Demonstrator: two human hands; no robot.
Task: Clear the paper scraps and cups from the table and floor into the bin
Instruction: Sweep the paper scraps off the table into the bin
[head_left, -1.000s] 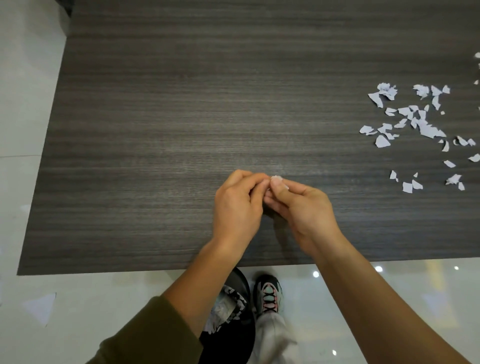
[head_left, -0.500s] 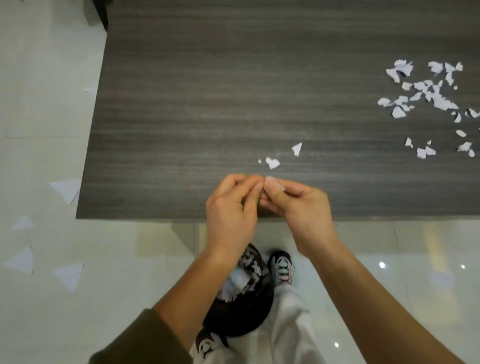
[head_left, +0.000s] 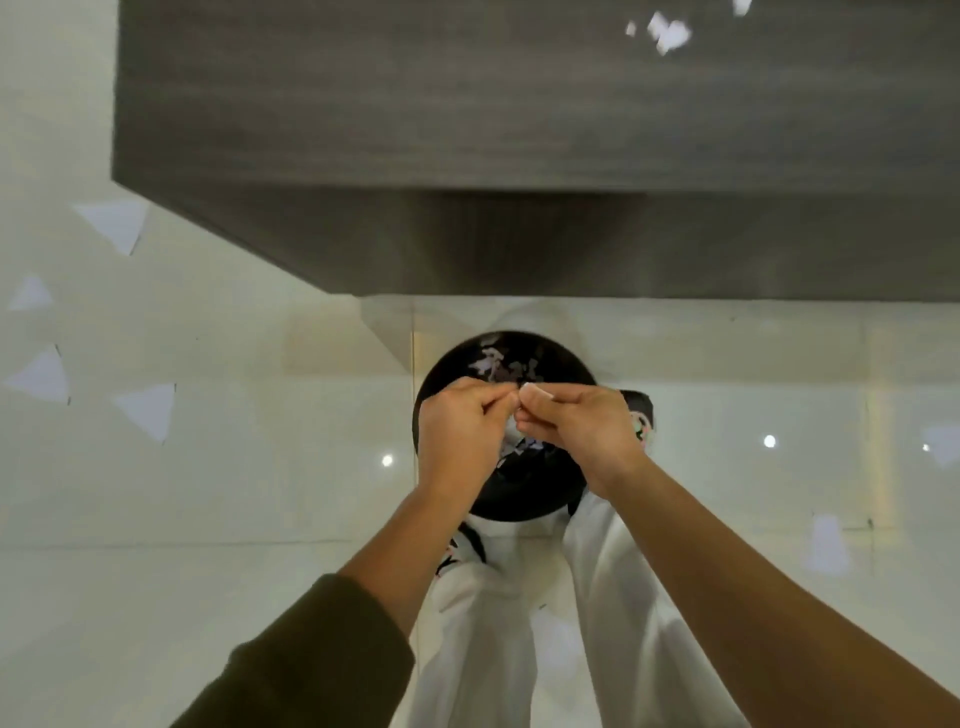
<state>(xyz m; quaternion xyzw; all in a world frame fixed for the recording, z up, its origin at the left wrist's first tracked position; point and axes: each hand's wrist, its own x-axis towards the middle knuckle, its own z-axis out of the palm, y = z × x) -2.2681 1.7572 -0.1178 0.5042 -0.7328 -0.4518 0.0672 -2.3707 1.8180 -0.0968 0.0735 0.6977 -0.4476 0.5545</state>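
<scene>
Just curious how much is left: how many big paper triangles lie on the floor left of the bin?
4: one triangle beside the table corner, two at the left edge, one nearest the bin. The table may hide others.

Scraps (head_left: 670, 34) on table (head_left: 415, 104); triangles (head_left: 145, 410), bin (head_left: 524, 501) on floor (head_left: 208, 493).

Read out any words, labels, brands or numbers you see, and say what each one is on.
No readable text anywhere.
White paper scraps on the pale floor: blank.
White scrap pinched by the right hand: blank.
Round black bin: no label visible.
Patterned shoe: markings too blurred to read.
</scene>
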